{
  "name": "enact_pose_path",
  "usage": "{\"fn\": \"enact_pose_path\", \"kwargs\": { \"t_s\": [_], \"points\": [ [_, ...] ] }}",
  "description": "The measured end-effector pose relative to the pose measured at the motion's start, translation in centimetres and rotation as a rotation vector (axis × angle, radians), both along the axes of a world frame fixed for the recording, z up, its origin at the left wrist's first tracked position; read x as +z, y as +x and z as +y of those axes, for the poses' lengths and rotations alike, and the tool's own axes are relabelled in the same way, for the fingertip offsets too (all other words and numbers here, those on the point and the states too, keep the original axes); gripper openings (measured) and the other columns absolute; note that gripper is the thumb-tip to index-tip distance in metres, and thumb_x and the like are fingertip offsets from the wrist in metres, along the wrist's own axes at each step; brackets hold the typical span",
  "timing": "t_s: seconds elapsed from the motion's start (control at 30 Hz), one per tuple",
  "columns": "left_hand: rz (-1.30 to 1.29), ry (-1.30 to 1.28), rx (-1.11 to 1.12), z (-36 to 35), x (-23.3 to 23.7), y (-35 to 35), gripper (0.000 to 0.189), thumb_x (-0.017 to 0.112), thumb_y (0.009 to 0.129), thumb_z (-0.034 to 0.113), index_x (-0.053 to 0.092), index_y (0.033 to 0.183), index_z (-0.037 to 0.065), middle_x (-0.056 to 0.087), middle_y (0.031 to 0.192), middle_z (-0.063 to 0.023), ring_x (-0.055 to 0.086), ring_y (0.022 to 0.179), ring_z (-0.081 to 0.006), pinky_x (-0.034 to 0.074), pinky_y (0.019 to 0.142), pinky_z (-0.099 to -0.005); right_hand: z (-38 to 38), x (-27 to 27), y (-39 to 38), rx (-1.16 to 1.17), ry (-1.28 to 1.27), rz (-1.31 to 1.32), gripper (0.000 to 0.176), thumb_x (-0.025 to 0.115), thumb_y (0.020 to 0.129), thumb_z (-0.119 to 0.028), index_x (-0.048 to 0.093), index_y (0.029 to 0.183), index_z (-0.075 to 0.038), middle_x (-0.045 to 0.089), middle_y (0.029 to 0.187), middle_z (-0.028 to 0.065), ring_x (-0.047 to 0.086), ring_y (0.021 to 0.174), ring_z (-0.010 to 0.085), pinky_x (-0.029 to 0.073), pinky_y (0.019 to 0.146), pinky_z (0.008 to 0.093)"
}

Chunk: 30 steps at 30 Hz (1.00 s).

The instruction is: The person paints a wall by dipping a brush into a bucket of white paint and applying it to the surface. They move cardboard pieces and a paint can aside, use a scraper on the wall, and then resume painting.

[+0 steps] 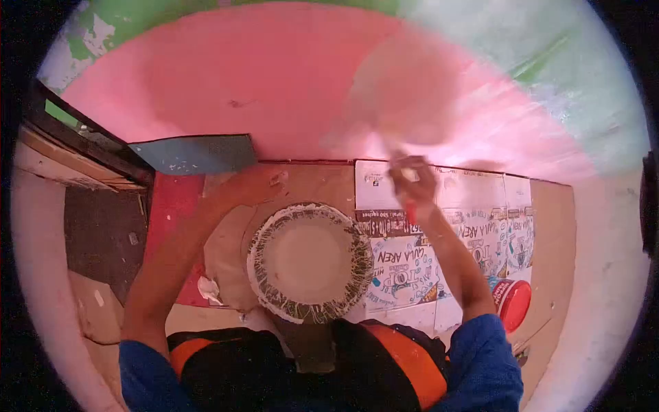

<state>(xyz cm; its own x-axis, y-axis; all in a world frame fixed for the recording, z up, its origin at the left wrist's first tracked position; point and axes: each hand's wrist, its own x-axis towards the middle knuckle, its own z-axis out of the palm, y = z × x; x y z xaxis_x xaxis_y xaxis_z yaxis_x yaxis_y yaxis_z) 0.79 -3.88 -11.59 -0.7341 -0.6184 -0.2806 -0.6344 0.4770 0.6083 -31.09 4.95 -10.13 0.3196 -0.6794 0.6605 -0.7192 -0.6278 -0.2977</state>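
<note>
on my feed the light is bright and washed toward the upper right, where the pink wall [274, 82] pales to a whitish glare near the right hand [413, 180]. soft shadows dull the wall's left part. i get heavy motion blur on that hand, and the tool [408, 96] it holds smears into a see-through patch. the bucket [310, 261] looks fairly crisp. my wide lens bends straight edges, with black corners and a bluish fringe around the rim.

A red-handled tool [411, 211], its head blurred, is gripped in the right hand [414, 180] near the pink wall [274, 82]. An open round bucket [263, 281], rim smeared, holds pale material.
</note>
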Motion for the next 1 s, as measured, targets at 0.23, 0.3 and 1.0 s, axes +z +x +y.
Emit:
{"fn": "enact_pose_path", "kwargs": {
  "t_s": [0.23,0.3,1.0],
  "points": [
    [-0.005,-0.083,-0.081,-0.3,-0.1,-0.3,0.034,0.044,0.083,0.024,0.047,0.108,0.002,0.055,0.098,-0.0200,0.055,0.089,-0.0338,0.042,0.078,-0.0408,-2.0,3.2,-0.4,0.079,-0.078,0.070,0.025,0.061,0.065,-0.004,0.060,0.089,-0.009,0.058,0.093,0.0079,0.058,0.085,0.0233,0.050,0.062,0.0292],
    [-0.077,-0.049,-0.068,-0.5,0.4,-0.3,0.035,0.044,0.083,0.024,0.046,0.109,0.001,0.054,0.101,-0.0202,0.054,0.092,-0.0343,0.042,0.080,-0.0400,-1.1,7.9,0.9,-0.224,-0.451,0.026,0.024,0.064,0.066,-0.002,0.061,0.088,-0.009,0.058,0.091,0.0082,0.059,0.077,0.0218,0.050,0.057,0.0269],
    [0.050,-0.201,-0.128,-0.5,1.6,0.7,0.032,0.047,0.081,0.021,0.047,0.106,0.002,0.055,0.097,-0.0189,0.053,0.089,-0.0345,0.041,0.079,-0.0423,-1.8,1.9,4.0,0.023,0.317,0.019,0.015,0.055,0.070,-0.010,0.060,0.084,-0.007,0.057,0.092,0.0124,0.052,0.091,0.0291,0.042,0.075,0.0367]
  ]
}}
